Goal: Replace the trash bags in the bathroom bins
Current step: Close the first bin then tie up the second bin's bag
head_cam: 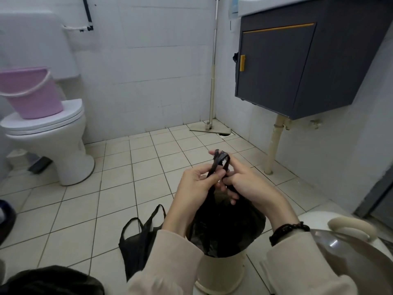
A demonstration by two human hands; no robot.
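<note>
Tying the handles of the used black bag: left hand and right hand are both pinching the loops above the cream bin, where the bag is sitting. Risk: a loose knot slipping, or thin plastic tearing on lifting, spilling contents I cannot see. A spare black bag is lying on the floor tiles beside the bin.
</note>
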